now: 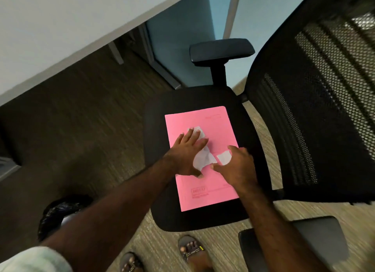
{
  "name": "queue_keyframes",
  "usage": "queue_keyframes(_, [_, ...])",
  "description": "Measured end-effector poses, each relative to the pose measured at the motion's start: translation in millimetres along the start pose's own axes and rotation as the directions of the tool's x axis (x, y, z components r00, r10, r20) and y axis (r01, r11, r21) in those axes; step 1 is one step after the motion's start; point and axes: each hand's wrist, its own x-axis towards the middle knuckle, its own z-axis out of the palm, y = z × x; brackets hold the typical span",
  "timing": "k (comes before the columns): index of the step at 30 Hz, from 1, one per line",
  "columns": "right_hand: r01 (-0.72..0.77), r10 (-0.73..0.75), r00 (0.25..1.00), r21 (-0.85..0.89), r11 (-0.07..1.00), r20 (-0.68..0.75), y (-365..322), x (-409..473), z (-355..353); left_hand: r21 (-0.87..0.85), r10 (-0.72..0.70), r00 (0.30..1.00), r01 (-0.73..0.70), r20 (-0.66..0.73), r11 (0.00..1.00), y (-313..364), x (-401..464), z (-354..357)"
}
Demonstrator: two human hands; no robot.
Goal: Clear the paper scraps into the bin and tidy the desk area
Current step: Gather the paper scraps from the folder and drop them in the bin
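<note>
A pink folder [211, 188] lies flat on the black seat of an office chair [154, 129]. White paper scraps lie on the folder: a long crumpled scrap [204, 160] and a small square scrap [223, 157]. My left hand [186, 153] rests flat with spread fingers on the long scrap, covering its upper part. My right hand [236, 166] hovers over the small square scrap, fingers curved around it, thumb and forefinger apart. A black-lined bin [58, 212] stands on the floor at lower left, partly hidden by my left arm.
The chair's mesh backrest [316, 109] rises at right, with armrests at the far side [221, 48] and near side [316, 239]. A white desk top [60, 28] spans the upper left. Carpet surrounds the chair; my sandalled feet [190, 251] stand at its front edge.
</note>
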Motion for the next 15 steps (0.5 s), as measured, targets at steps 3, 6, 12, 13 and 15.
queue_keyframes(3, [-0.003,0.004,1.000,-0.044,0.999,0.023,2.4,2.2,4.2,0.023,0.003,1.000,-0.003,-0.013,1.000,0.3,0.2,2.0])
queue_keyframes(6, [0.005,-0.004,1.000,-0.059,0.998,0.022,-1.4,4.8,6.4,-0.006,-0.018,1.000,0.018,-0.009,1.000,-0.1,-0.1,0.8])
queue_keyframes(12, [0.015,-0.017,0.997,0.035,0.999,0.070,-16.8,6.6,12.7,-0.097,-0.026,0.995,0.017,-0.094,0.995,3.3,-5.7,-2.4])
queue_keyframes(13, [0.011,-0.015,0.997,0.055,0.998,0.076,-19.7,6.7,13.9,-0.096,-0.027,0.994,0.016,-0.110,0.995,4.1,-6.8,-2.1])
queue_keyframes(15, [0.000,-0.006,0.996,0.075,0.997,0.084,-27.2,7.1,17.3,-0.113,-0.033,0.989,0.016,-0.142,0.993,4.4,-10.1,-1.1])
